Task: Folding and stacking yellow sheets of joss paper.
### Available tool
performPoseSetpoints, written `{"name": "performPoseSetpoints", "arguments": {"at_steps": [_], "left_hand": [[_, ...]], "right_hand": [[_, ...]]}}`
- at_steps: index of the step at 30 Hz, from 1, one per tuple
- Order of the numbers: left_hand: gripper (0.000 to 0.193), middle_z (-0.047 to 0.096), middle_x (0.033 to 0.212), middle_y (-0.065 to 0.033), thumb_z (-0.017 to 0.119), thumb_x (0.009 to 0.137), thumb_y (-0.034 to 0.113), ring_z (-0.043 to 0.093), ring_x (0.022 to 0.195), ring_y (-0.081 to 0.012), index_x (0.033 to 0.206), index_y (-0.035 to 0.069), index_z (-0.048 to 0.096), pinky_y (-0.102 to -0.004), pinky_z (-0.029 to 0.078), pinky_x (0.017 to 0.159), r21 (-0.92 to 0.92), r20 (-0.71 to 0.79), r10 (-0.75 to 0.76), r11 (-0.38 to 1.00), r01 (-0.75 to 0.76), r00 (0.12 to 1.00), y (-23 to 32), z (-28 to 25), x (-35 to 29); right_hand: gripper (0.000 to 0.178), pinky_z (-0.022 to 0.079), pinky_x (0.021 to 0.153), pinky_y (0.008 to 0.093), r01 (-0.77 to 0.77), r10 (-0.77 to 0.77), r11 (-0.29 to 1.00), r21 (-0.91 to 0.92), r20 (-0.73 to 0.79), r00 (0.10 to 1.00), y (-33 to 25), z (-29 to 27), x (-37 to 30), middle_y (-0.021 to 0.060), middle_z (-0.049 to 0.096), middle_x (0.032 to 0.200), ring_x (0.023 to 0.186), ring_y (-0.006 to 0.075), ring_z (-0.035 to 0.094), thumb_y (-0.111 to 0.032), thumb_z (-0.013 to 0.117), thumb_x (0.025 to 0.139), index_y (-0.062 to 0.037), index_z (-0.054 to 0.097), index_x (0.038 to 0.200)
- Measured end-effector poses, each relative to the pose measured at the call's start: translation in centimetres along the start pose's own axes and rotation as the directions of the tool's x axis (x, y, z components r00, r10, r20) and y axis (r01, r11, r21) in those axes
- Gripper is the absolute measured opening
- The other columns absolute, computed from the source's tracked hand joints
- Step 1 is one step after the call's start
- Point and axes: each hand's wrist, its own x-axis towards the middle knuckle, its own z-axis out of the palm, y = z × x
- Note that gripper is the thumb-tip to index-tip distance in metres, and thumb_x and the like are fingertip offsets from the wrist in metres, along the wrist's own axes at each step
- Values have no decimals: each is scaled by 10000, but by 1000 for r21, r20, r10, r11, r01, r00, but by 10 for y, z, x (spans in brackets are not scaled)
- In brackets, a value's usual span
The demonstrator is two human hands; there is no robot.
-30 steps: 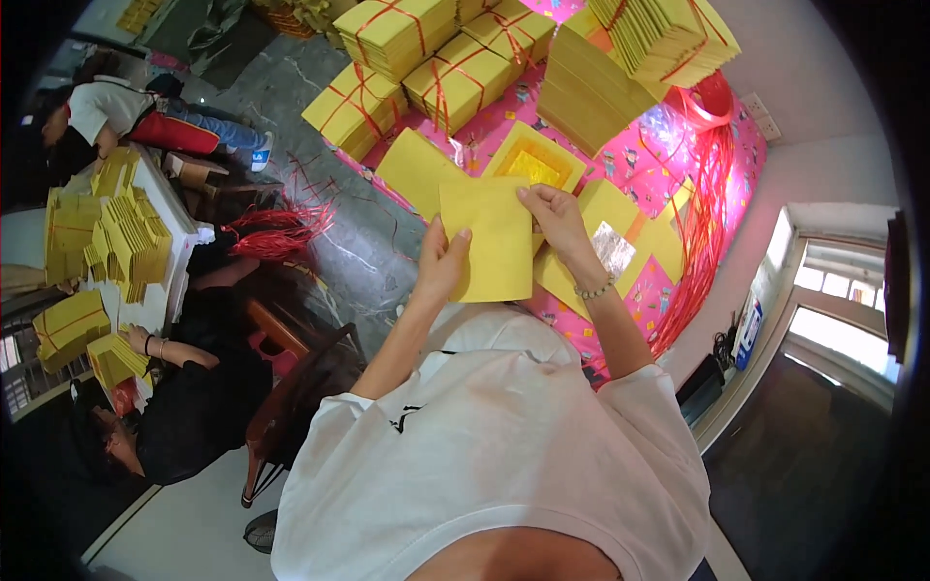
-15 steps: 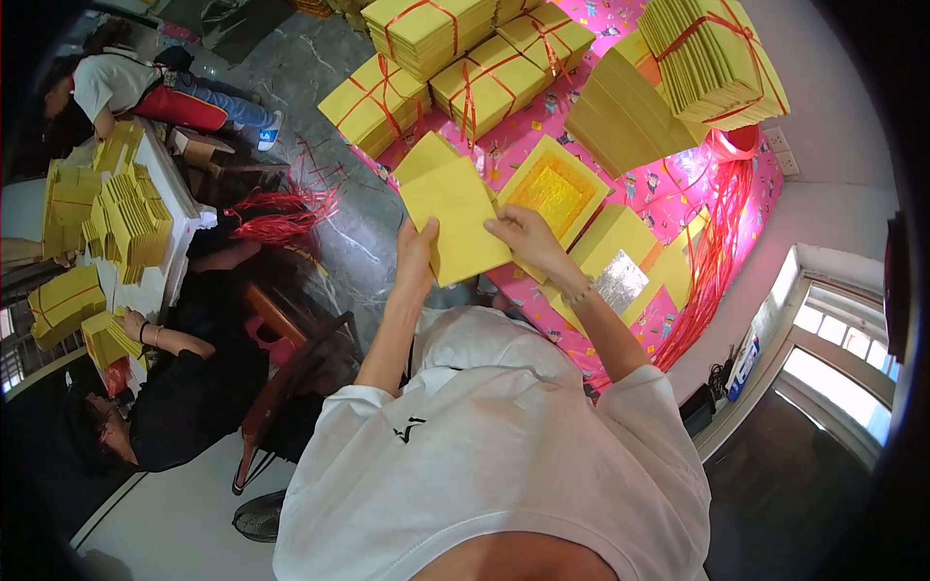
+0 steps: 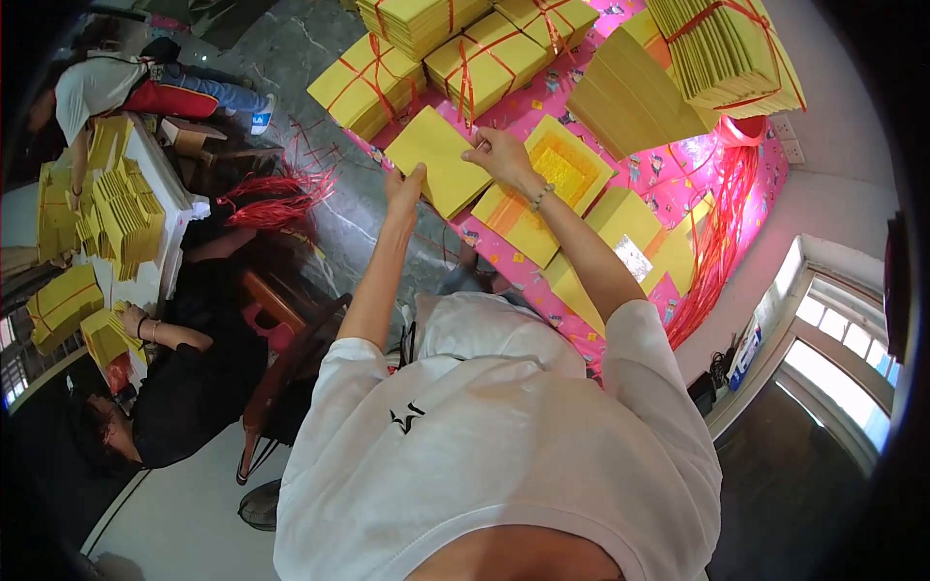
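Note:
A flat yellow paper packet (image 3: 439,163) is tilted over the near left edge of the pink-covered table. My left hand (image 3: 405,194) grips its left corner, thumb on top. At its upper right edge, my right hand (image 3: 508,163) has its fingers bent and pinched on the paper; the fingertips' undersides are hidden. Right of the packet, yellow sheets with an orange-gold printed square (image 3: 562,167) lie on the table. Nearer me, another yellow sheet pile (image 3: 605,228) bears a silver foil patch (image 3: 632,258).
Yellow bundles tied with red ribbon (image 3: 484,66) stand at the back, with a taller tied stack (image 3: 727,53) at right. Red strips (image 3: 712,252) hang over the table's right side. At left, two other people work by a white table (image 3: 165,184) with yellow stacks.
Both hands have moved the packet away from me and slightly left, lowering it toward the table edge. My right hand has shifted up along its right side. More sheets beneath are uncovered.

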Motion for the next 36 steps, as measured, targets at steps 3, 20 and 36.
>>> {"name": "performPoseSetpoints", "arguments": {"at_steps": [3,20,36], "left_hand": [[271,637,1026,-65,630,872,131,628,844,-166,1100,-4,569,-283,496,727,38,-24,40,999,-39,999,1,8,-4],[317,627,1032,-93,635,832,72,601,903,-173,1123,-29,561,-300,465,778,-42,-20,17,999,-18,1000,1,2,-12],[368,655,946,-141,718,758,168,633,854,-221,1024,-44,577,-329,482,747,297,-120,139,950,-99,983,-8,2,1]], "right_hand": [[267,448,597,306,-41,42,998,-47,22,999,7,-2,-2,44,588,687,635,151,554,-276,738,742,-59,611,835],[316,493,670,361,-33,49,976,-215,66,997,-5,-8,0,84,658,794,768,242,639,-340,755,692,-83,660,849],[314,492,696,415,-52,64,951,-304,29,998,1,3,6,143,653,802,805,299,636,-322,755,702,-57,641,824]]}}
